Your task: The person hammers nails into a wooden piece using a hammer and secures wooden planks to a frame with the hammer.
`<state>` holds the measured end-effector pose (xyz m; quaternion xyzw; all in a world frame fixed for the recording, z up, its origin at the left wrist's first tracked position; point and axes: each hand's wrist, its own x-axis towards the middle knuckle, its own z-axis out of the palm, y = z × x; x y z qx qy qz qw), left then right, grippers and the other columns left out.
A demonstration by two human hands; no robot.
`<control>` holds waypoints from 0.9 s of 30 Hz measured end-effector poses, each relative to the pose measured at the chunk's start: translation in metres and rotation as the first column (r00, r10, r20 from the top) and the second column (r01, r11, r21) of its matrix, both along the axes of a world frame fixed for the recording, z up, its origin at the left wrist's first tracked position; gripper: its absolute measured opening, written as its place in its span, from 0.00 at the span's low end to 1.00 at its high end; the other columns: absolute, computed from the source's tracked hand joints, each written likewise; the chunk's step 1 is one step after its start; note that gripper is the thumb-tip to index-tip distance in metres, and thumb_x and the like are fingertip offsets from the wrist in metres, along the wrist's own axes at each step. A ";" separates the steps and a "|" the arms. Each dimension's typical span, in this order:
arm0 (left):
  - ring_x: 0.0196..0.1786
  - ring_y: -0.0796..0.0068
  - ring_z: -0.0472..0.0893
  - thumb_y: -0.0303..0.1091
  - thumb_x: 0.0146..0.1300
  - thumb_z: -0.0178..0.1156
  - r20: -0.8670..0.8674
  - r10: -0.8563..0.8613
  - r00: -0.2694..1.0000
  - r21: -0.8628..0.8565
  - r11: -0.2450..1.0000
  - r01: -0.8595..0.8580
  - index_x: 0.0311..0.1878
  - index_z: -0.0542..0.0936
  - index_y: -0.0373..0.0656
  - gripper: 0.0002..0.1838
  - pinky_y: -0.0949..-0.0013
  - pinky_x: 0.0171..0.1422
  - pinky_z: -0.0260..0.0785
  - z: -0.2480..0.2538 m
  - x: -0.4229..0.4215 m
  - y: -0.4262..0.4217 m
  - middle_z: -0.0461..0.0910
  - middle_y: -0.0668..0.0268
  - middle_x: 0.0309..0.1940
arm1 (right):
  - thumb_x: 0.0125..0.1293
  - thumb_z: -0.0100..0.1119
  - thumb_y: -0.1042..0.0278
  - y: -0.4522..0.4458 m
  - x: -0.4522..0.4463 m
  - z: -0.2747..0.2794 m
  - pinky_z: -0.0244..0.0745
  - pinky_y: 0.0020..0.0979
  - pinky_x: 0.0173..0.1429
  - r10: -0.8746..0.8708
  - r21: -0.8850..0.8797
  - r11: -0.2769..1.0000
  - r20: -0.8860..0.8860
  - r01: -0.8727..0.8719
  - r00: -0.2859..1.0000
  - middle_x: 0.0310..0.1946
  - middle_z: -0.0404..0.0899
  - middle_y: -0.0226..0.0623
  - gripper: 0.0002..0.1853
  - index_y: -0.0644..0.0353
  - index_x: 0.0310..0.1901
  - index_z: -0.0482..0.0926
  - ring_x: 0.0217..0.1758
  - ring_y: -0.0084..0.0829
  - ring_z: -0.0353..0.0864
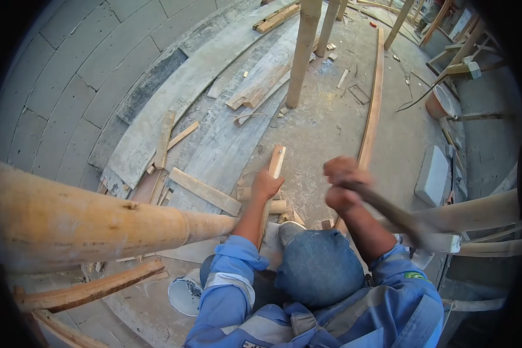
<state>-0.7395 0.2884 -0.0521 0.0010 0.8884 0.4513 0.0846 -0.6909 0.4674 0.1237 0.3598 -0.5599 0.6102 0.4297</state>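
Note:
My left hand (267,184) is closed round a narrow wooden board (277,159), which stands up from the floor debris with its top end pointing away from me. A small shiny spot, perhaps a nail, shows near that end. Raised to the right, my right hand (347,182) grips the wooden handle of a hammer (385,207). Motion smears both the hand and the tool, and the hammer's head is hard to make out. Beneath the board lie short wood offcuts (278,206), close to my shoe (290,232).
A thick bamboo pole (110,214) crosses at left, and another (481,211) at right. Upright bamboo posts (303,58) stand ahead. A long plank (372,104) and loose boards (203,191) lie on the floor. Buckets (185,294) and a pale block (432,177) sit nearby.

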 end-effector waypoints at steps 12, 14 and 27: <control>0.47 0.41 0.83 0.48 0.47 0.66 0.064 -0.005 0.998 -0.022 1.000 0.006 0.47 0.82 0.37 0.28 0.49 0.51 0.76 0.001 0.001 -0.001 0.83 0.40 0.40 | 0.75 0.50 0.42 0.016 0.004 0.068 0.69 0.31 0.26 -0.028 -0.090 0.995 0.159 0.043 0.987 0.23 0.68 0.30 0.20 0.52 0.45 0.69 0.22 0.28 0.68; 0.47 0.41 0.83 0.49 0.47 0.66 0.082 -0.003 0.997 -0.039 0.999 0.006 0.48 0.83 0.37 0.28 0.49 0.52 0.76 -0.004 -0.001 -0.003 0.83 0.41 0.41 | 0.75 0.51 0.43 -0.002 0.002 0.052 0.70 0.32 0.27 0.023 -0.207 0.978 -0.074 -0.038 0.997 0.25 0.68 0.31 0.20 0.53 0.44 0.65 0.24 0.29 0.68; 0.47 0.42 0.84 0.51 0.46 0.68 0.124 0.010 0.992 -0.064 0.998 -0.002 0.42 0.83 0.31 0.30 0.49 0.51 0.76 -0.007 0.000 -0.005 0.83 0.39 0.40 | 0.75 0.47 0.38 0.011 0.000 0.061 0.68 0.30 0.23 -0.109 -0.038 0.993 0.134 0.115 0.985 0.24 0.64 0.31 0.26 0.59 0.43 0.68 0.21 0.25 0.65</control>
